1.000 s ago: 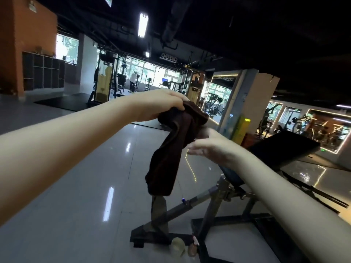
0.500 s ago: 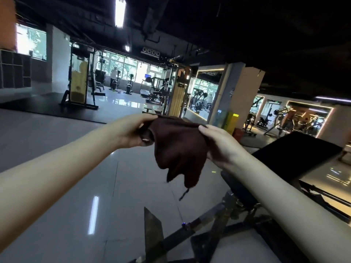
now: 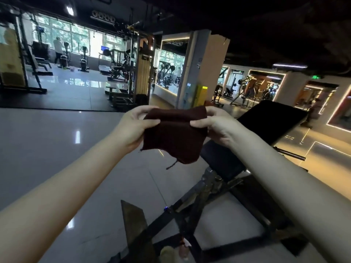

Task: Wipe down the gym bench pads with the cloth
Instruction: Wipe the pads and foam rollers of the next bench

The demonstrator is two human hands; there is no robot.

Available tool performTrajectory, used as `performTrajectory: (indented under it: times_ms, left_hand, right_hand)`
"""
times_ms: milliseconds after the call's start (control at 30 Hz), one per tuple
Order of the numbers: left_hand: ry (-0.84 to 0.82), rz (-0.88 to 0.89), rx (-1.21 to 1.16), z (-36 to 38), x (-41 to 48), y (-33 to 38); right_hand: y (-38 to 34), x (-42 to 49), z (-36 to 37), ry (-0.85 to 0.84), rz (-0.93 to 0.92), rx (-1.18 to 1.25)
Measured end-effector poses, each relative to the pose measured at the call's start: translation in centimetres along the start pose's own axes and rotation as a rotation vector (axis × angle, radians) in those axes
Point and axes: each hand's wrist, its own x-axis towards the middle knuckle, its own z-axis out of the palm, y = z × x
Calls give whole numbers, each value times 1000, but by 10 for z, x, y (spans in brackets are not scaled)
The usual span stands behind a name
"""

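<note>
1. While held in the air above the seat end of the black padded gym bench [image 3: 222, 160], the dark maroon towelling cloth [image 3: 174, 133] spreads flat, clear of the pads.
2. The left hand [image 3: 133, 128] pinches its left edge, the right hand [image 3: 218, 126] its right edge.
3. Left of the bench lies glossy grey tiled floor [image 3: 57, 149].

A glossy pale tiled floor [image 3: 47, 149] reflected the ceiling lights. Beyond it lay a black mat [image 3: 76, 100] with weight machines [image 3: 123, 63], and daylight came through a far row of windows [image 3: 79, 40]. A pale pillar [image 3: 201, 69] stood mid-room under a dark ceiling [image 3: 247, 25]. On the right, light strips [image 3: 266, 72] framed mirrored wall panels.
</note>
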Motion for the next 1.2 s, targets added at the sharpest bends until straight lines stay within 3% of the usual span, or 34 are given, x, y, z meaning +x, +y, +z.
performTrajectory:
  times_ms: [100, 200, 367, 500, 567, 767, 833, 933, 1067, 1133, 1200]
  left_hand:
    - [3, 97, 224, 10, 14, -6]
    - [4, 161, 398, 30, 28, -15]
    - [-2, 271, 543, 74, 64, -29]
    - [20, 295, 550, 121, 100, -49]
    - [54, 244, 520, 147, 122, -64]
    - [351, -164, 202, 213, 176, -130]
    - [359, -300, 87, 221, 179, -150]
    - [233, -399, -66, 235, 177, -171]
    - [182, -392, -116, 234, 178, -193]
    - [248, -373, -130, 225, 175, -209]
    - [395, -383, -155, 214, 172, -228]
  right_hand:
    - [13, 13, -32, 77, -44, -15]
    - [20, 24, -64, -16, -127, -32]
    - [24, 56, -119, -44, -430, -602]
    - [25, 106, -162, 69, -674, -763]
    - [30, 130, -179, 35, -558, -686]
    - [80, 200, -220, 34, -55, -288]
    - [94, 216, -227, 26, 36, -231]
    - [113, 227, -224, -129, 88, -189]
    - [133, 229, -211, -490, 162, -13]
    - [142, 235, -211, -607, 156, 43]
    - [155, 244, -212, -578, 91, -18]
